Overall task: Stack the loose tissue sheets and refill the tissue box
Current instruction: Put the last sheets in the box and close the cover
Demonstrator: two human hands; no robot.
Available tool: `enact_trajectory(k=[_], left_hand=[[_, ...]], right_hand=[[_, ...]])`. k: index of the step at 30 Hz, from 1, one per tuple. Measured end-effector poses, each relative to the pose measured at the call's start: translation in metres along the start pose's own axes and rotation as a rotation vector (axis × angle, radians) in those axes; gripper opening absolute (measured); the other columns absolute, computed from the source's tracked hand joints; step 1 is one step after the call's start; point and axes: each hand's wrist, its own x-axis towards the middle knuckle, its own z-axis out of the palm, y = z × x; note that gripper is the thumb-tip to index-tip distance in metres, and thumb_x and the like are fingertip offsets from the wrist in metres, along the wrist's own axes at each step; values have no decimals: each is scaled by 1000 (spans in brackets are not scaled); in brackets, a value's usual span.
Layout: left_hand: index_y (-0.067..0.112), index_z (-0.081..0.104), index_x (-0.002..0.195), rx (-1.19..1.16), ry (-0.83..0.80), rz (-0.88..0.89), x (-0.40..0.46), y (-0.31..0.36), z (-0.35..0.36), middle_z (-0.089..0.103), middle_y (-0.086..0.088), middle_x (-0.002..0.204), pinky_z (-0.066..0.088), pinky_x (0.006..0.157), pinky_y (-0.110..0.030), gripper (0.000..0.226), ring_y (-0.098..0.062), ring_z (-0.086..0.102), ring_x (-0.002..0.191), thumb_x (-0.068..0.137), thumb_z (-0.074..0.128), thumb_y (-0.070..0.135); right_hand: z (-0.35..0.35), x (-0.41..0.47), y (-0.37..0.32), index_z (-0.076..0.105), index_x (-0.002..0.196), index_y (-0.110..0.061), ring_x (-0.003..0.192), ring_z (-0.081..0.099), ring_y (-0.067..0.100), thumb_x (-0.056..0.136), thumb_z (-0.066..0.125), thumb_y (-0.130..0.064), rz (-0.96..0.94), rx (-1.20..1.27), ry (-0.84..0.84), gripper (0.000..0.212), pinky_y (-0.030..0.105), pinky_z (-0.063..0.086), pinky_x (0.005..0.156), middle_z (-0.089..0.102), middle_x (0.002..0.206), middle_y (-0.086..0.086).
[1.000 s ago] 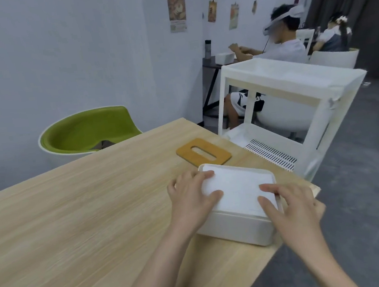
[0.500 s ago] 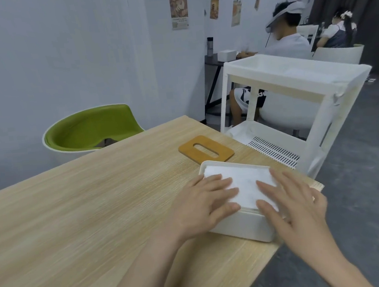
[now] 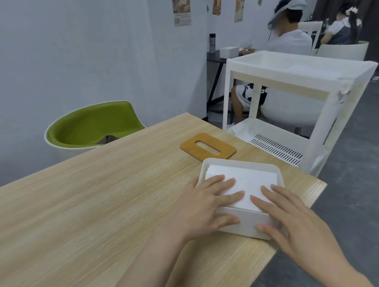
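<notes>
Both hands lie flat on the white tissue sheets (image 3: 246,181) that fill the open white tissue box (image 3: 244,226), which sits at the near right corner of the wooden table (image 3: 97,211). The left hand (image 3: 204,205) presses with straight fingers spread across the stack, its thumb down along the box's front wall. The right hand (image 3: 295,221), just beside it, also lies relaxed and straight-fingered, fingertips on the paper and thumb against the box's near corner. Neither hand grasps anything. Just beyond the fingertips the tan wooden lid (image 3: 208,149) with its oval slot lies flat on the table, apart from the box. Farther off past the right hand stands a white cart (image 3: 294,78); beyond the left hand, a green chair (image 3: 93,125).
</notes>
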Motion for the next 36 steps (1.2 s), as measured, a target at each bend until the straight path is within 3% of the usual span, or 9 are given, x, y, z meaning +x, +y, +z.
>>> enact_trajectory(k=[4,9,13,15,20,25,27,30,36], left_hand=[[44,28,149,12,-14,0,0,3,0,15,14,161,16,112,-37,60,-9,5,149,93,43,61],[42,33,147,1,21,13,0,2,3,19,13,161,23,109,-36,57,-11,9,149,94,44,59],[44,37,145,-7,57,7,-1,4,5,20,11,161,26,107,-39,52,-13,10,150,95,45,57],[45,37,144,5,55,-23,-1,6,4,19,10,161,27,106,-39,51,-14,8,150,95,43,57],[43,47,139,4,122,-94,-9,9,9,31,3,158,37,100,-47,61,-22,21,148,87,23,64],[44,45,140,40,143,-221,-20,5,10,29,4,158,35,100,-46,80,-22,20,148,76,5,68],[42,54,134,67,175,-253,-23,2,10,42,1,152,43,91,-48,71,-25,33,143,81,13,65],[38,70,113,160,277,-290,-29,-5,11,66,-1,125,55,64,-44,51,-28,61,117,85,33,57],[36,71,112,207,338,-414,-39,-26,12,67,-3,121,54,61,-43,45,-28,63,115,84,39,53]], right_hand=[[4,2,1,65,122,-26,117,46,15,80,43,-51,-10,-21,8,53,36,58,77,62,127,0],[4,3,0,67,118,-26,113,46,13,79,45,-46,-24,-2,0,50,27,55,63,64,124,-1],[4,5,4,67,118,-28,115,44,10,75,75,-33,-34,66,7,44,18,48,56,63,126,-4],[6,9,7,66,119,-30,115,44,10,72,77,-28,-40,113,4,48,21,51,56,62,126,-4],[15,24,19,62,123,-34,120,43,9,79,50,-47,-120,198,-59,47,36,57,74,58,132,-7],[24,49,19,56,129,-37,124,40,8,79,62,-39,-231,265,-132,50,37,55,80,51,137,-13],[29,60,19,53,132,-38,126,39,7,79,64,-36,-275,293,-160,54,35,53,85,48,139,-16],[39,77,17,51,134,-37,129,38,8,80,68,-30,-321,354,-205,56,35,51,92,47,142,-15],[57,115,0,52,135,-35,133,35,5,83,70,-23,-432,406,-276,56,35,50,95,43,145,-15]])
